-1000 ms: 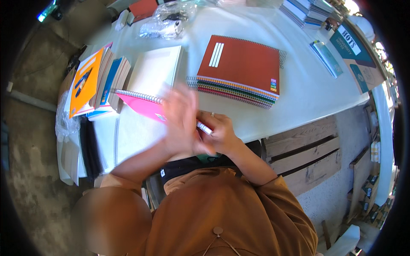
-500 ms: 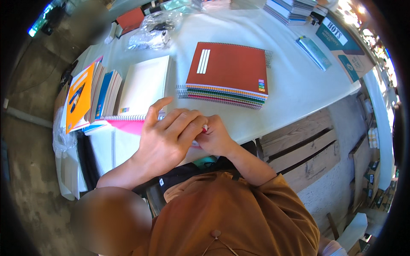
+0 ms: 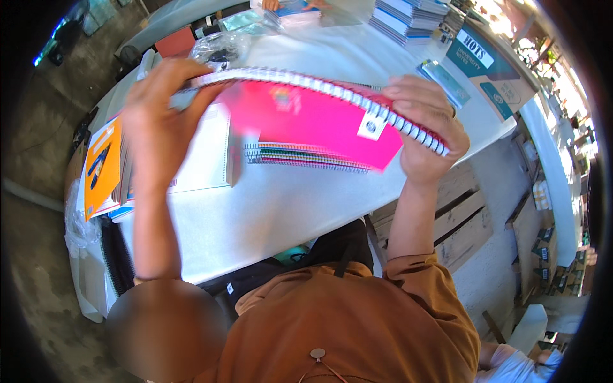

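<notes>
I hold a pink spiral-bound notebook [image 3: 306, 118] up above the white table [image 3: 268, 217], its wire spine on top. My left hand [image 3: 163, 105] grips its left end and my right hand [image 3: 421, 118] grips its right end. Under the raised notebook lies a stack of spiral notebooks [image 3: 306, 158] with coloured edges, partly hidden by it. A white notebook [image 3: 204, 153] lies flat to the left of that stack.
A pile of books with an orange cover [image 3: 102, 166] sits at the table's left edge. Clear plastic wrap [image 3: 220, 48] and more notebook stacks [image 3: 408, 16] lie at the far side. A blue-green carton [image 3: 491, 70] stands far right. Wooden pallets [image 3: 460, 210] lie beside the table.
Both hands were together near the table's front edge at the pink notebook; now they are apart and have lifted the notebook high over the stack.
</notes>
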`<state>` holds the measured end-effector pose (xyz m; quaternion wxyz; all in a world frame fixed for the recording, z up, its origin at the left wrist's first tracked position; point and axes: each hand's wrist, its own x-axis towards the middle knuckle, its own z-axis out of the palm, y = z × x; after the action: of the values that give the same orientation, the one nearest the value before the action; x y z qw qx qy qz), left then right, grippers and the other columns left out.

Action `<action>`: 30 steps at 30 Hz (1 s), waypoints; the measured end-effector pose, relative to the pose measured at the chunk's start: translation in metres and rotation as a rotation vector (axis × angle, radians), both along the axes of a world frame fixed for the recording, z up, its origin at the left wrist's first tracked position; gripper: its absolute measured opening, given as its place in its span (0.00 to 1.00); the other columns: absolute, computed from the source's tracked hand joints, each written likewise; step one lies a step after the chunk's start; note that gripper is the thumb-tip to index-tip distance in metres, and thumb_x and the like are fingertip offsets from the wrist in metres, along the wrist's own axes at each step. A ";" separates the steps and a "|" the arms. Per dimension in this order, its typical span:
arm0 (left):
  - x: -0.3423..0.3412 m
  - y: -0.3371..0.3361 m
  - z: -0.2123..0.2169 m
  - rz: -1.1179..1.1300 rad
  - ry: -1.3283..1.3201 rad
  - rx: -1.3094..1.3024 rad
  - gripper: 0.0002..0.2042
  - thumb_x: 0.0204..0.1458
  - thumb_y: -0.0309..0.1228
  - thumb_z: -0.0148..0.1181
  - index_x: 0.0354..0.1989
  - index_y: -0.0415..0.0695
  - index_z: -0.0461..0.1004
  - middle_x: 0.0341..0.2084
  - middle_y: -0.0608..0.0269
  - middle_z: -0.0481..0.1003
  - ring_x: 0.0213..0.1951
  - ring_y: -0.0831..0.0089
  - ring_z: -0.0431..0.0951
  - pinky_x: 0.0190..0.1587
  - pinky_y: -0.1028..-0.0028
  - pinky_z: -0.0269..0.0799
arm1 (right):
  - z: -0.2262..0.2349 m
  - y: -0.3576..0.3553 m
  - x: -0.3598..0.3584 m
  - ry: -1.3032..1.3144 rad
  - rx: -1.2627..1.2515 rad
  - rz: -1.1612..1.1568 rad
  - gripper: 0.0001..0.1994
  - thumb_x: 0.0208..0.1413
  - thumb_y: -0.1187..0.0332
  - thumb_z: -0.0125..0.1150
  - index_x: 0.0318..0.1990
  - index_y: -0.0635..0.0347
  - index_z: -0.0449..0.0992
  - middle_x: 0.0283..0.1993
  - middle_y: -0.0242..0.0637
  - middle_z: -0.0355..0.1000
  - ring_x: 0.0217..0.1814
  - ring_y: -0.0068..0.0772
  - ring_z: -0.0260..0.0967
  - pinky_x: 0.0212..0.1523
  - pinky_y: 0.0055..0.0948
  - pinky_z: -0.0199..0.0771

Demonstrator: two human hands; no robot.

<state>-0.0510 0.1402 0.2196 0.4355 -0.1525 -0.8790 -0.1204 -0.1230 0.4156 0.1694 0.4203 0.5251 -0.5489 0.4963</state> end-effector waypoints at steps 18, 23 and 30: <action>-0.081 0.018 -0.248 0.014 -0.045 1.170 0.20 0.53 0.34 0.58 0.13 0.41 0.59 0.13 0.71 0.61 0.18 0.84 0.56 0.22 0.79 0.56 | -0.205 -0.013 -0.017 -0.883 -0.275 -0.435 0.22 0.62 0.64 0.43 0.59 0.68 0.59 0.52 0.48 0.67 0.51 0.31 0.66 0.51 0.26 0.64; -0.086 0.020 -0.245 0.047 -0.082 1.274 0.18 0.53 0.35 0.58 0.16 0.41 0.62 0.13 0.71 0.62 0.19 0.84 0.57 0.23 0.79 0.57 | -0.200 -0.009 -0.019 -0.935 -0.216 -0.505 0.20 0.61 0.64 0.46 0.57 0.67 0.63 0.48 0.47 0.71 0.46 0.30 0.69 0.47 0.26 0.67; -0.096 0.039 -0.214 0.016 0.023 1.184 0.16 0.56 0.37 0.54 0.21 0.40 0.66 0.15 0.71 0.65 0.21 0.86 0.60 0.25 0.82 0.57 | -0.196 -0.016 -0.021 -0.987 -0.344 -0.581 0.20 0.58 0.62 0.52 0.53 0.68 0.67 0.45 0.48 0.72 0.44 0.27 0.69 0.44 0.25 0.68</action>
<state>-0.1470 0.1796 0.0054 0.4569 0.1217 -0.6585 -0.5854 -0.1441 0.3995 -0.0264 0.3132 -0.0148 -0.7122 0.6281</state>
